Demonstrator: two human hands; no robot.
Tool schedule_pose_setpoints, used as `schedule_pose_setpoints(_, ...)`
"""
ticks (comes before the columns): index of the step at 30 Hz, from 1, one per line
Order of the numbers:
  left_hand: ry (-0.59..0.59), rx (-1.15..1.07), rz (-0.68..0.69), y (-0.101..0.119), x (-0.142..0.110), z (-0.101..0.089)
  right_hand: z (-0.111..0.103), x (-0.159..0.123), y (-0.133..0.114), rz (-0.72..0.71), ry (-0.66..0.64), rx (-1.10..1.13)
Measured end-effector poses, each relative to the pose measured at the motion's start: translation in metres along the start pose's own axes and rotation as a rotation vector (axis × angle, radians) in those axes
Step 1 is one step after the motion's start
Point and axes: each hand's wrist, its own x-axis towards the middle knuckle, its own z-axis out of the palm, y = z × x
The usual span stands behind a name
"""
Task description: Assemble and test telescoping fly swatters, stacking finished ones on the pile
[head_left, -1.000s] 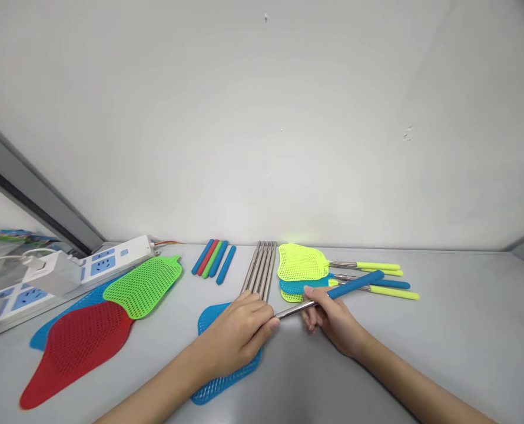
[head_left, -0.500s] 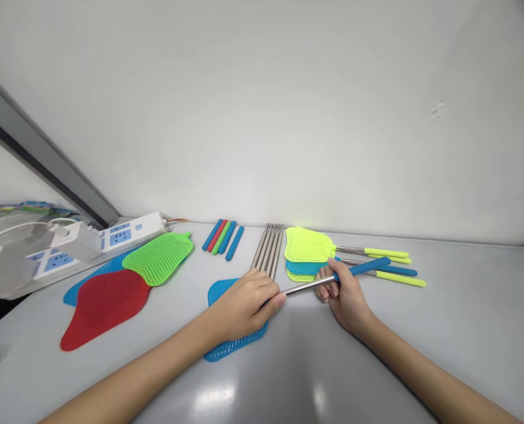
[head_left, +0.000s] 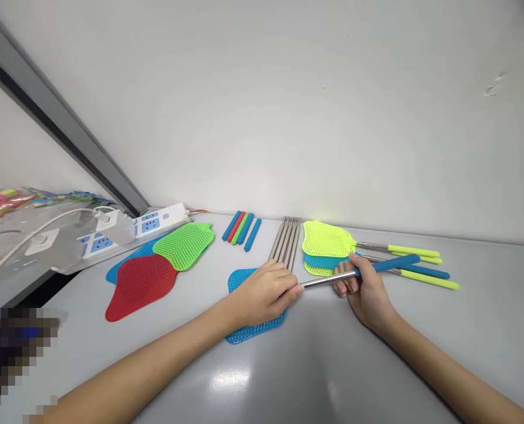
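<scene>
A blue fly swatter (head_left: 331,279) with a metal rod lies across both my hands. My left hand (head_left: 268,292) is closed round the neck, where rod and mesh head meet, and covers much of the blue head. With thumb and fingers closed, my right hand (head_left: 368,291) grips the swatter where the rod meets the blue handle (head_left: 397,262). Behind the right hand lie stacked swatters, with a yellow head (head_left: 328,238) on top and yellow and blue handles pointing right. Bare metal rods (head_left: 287,241) lie side by side just beyond my left hand.
Left of the rods lie several loose handle grips (head_left: 239,228) in blue, red and green. Red (head_left: 142,285), green (head_left: 185,247) and blue swatter heads overlap further left. Beside them a power strip (head_left: 156,227) with plugs and cables runs along a grey frame post (head_left: 63,112).
The view has shifted, so the table items and both hands appear further right and slightly higher. Both hands keep their hold on the blue fly swatter, with little visible change in grip.
</scene>
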Motion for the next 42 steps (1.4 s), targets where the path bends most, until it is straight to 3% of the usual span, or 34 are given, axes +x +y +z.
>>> schedule_pose_setpoints(31,0.011,0.070,0.000,0.001,0.002,0.002,0.000,0.003,-0.003,0.001,0.043,-0.017)
schedule_pose_setpoints(36,0.038,0.105,-0.072,0.017,0.000,-0.001,-0.001,0.003,-0.003,0.004,0.015,0.023)
schedule_pose_setpoints(42,0.019,-0.021,-0.239,0.047,-0.004,0.013,-0.001,0.003,-0.004,0.012,-0.008,0.082)
